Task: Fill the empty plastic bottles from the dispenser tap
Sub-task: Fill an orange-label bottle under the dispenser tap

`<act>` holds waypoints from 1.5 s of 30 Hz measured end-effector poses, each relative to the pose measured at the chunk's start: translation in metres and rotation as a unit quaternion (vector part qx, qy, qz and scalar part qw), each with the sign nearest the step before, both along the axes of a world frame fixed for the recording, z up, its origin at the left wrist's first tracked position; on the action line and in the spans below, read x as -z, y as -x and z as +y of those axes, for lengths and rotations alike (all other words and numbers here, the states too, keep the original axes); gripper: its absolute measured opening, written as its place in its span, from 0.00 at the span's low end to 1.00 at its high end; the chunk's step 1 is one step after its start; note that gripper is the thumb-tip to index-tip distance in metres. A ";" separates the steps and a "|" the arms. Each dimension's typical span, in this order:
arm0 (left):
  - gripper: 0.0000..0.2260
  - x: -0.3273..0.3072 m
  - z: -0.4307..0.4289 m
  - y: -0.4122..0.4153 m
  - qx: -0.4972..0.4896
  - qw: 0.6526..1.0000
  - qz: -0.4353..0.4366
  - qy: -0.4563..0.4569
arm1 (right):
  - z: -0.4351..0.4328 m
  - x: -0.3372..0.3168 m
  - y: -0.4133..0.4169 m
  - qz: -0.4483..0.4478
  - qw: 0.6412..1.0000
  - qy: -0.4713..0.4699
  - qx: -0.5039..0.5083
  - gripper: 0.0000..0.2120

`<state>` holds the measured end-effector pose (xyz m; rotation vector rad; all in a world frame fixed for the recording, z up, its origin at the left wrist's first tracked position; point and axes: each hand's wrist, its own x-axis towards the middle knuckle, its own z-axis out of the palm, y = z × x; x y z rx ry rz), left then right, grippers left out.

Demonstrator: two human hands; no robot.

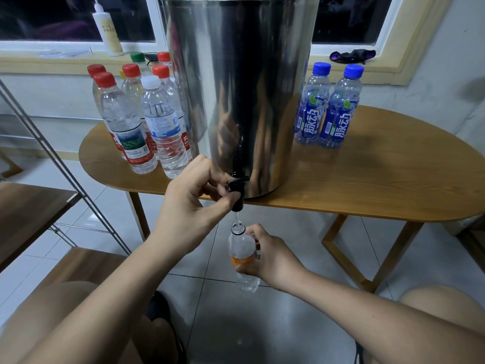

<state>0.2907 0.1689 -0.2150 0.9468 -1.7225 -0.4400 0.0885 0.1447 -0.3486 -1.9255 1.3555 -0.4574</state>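
Wooden worktop (380, 179) under a dark window, centre frame, carries the steel dispenser (241, 88). Your left grip (191, 203) is curled round the black tap (237, 189), pinching its lever; water is running. Your right grip (267, 254) wraps the uncapped bottle (242, 245) below the worktop edge, lower centre, with its mouth directly under the spout. Fill level is hard to read, looks partial. Capped bottles (136, 122) at upper left look full, likely done. Two blue-capped bottles (328, 109) right of the dispenser: contents unclear, maybe pending. Metal rack (52, 143) stands near your left arm; the stream's path is unobstructed.
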 end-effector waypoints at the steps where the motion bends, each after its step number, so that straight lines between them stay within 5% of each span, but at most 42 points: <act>1: 0.10 0.000 0.000 0.000 -0.001 1.000 -0.001 -0.001 | 0.000 0.000 0.000 -0.001 1.000 0.000 0.001 0.32; 45: 0.08 0.000 0.000 0.000 -0.007 1.000 -0.006 0.005 | 0.000 0.003 0.000 0.003 1.000 0.005 0.008 0.31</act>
